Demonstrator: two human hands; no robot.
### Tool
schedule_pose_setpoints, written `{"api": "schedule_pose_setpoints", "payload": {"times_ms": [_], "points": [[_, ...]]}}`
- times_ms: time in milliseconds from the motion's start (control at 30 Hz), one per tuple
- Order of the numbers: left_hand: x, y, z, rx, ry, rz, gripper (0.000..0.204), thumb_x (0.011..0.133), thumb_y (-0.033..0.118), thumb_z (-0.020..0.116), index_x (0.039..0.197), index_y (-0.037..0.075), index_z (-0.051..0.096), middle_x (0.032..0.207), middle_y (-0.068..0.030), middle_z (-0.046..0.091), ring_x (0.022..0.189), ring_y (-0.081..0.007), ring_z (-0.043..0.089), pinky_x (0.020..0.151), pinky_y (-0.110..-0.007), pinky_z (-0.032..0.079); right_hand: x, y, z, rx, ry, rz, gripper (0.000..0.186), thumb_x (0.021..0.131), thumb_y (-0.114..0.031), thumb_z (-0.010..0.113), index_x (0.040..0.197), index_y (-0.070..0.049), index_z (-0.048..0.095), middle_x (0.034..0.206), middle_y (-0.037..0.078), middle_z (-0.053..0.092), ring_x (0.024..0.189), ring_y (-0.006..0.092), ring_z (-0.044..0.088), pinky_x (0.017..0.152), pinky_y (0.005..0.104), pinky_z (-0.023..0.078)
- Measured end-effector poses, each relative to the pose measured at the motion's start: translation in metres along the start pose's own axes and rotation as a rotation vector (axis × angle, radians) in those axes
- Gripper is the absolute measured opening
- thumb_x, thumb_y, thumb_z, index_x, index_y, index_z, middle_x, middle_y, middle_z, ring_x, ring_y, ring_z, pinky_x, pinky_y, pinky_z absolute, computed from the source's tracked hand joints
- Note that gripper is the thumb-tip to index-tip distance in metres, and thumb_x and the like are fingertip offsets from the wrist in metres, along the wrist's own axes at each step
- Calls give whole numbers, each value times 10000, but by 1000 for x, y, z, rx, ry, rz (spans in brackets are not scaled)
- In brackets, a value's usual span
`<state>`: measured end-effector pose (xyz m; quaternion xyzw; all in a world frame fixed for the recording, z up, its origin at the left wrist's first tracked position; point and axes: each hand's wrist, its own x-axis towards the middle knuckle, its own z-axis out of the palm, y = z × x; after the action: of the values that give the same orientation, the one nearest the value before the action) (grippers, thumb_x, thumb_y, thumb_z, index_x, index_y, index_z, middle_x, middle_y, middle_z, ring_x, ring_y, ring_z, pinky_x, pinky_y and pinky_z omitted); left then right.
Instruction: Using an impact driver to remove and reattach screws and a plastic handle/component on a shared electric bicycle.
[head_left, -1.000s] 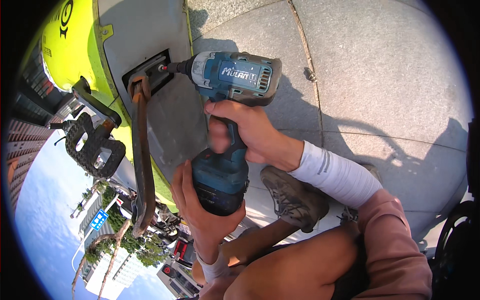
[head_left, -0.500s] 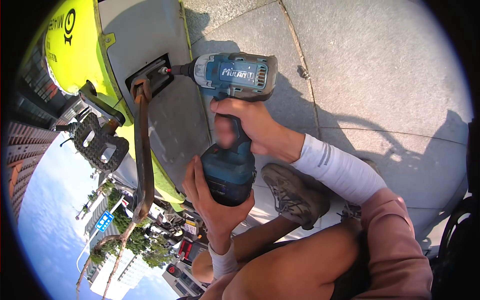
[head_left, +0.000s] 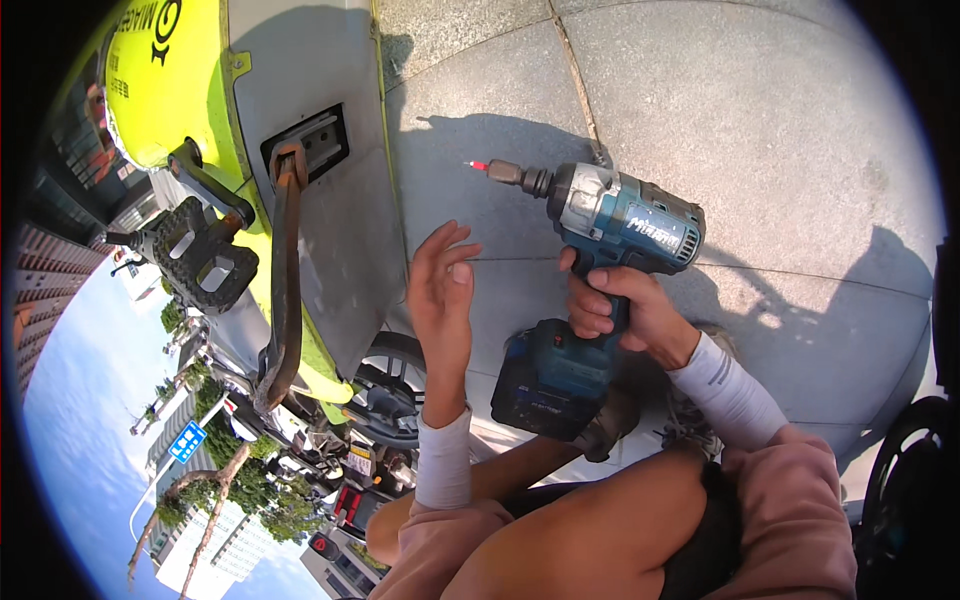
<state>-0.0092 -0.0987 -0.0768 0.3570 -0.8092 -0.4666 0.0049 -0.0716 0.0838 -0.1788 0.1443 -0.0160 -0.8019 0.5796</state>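
My right hand (head_left: 630, 305) grips the handle of a blue and grey cordless impact driver (head_left: 645, 220), its large battery hanging down toward my knees. A socket-like bit holder with a red bit (head_left: 480, 165) points left, away from the bike; a small shiny tip shows at its end, too small to make out. My left hand (head_left: 440, 280) is raised between the driver and the bike, fingers loosely curved and apart, holding nothing. Before it stands a grey panel (head_left: 330, 230) with a dark rectangular recess (head_left: 328, 140) holding a slotted metal plate, partly hidden by a rusty crank arm (head_left: 285, 260).
A yellow-green bike body (head_left: 185, 80) fills the upper left, with a black pedal (head_left: 205, 255) jutting out. Grey paving (head_left: 750, 120) lies on the right, with a shoe (head_left: 610, 425) below the driver. A black wheel (head_left: 910, 480) stands at the lower right.
The driver has moved right and down, its bit away from the recess. My left hand has let go of the battery and risen. The red-tipped piece no longer shows in the recess.
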Motion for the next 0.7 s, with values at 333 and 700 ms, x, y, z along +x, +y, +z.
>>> {"api": "schedule_pose_setpoints", "payload": {"times_ms": [333,700], "points": [[-58,33,-22,805,-42,156,1208,514,458,920,1430,-21,295,1347,-234,401,1242,-417,433,998,-515,382,121,13,42,-93,-160,-10,261,890,-103,603,1119,17,565,627,3,474,522,115,470,542,283,409],[-53,8,-13,1002,92,168,1113,549,235,856,1452,-4,250,1335,-246,341,1233,-426,386,1003,-532,357,139,15,41,-122,-154,4,243,863,-77,599,1083,26,584,597,0,480,500,106,461,538,280,406]]}}
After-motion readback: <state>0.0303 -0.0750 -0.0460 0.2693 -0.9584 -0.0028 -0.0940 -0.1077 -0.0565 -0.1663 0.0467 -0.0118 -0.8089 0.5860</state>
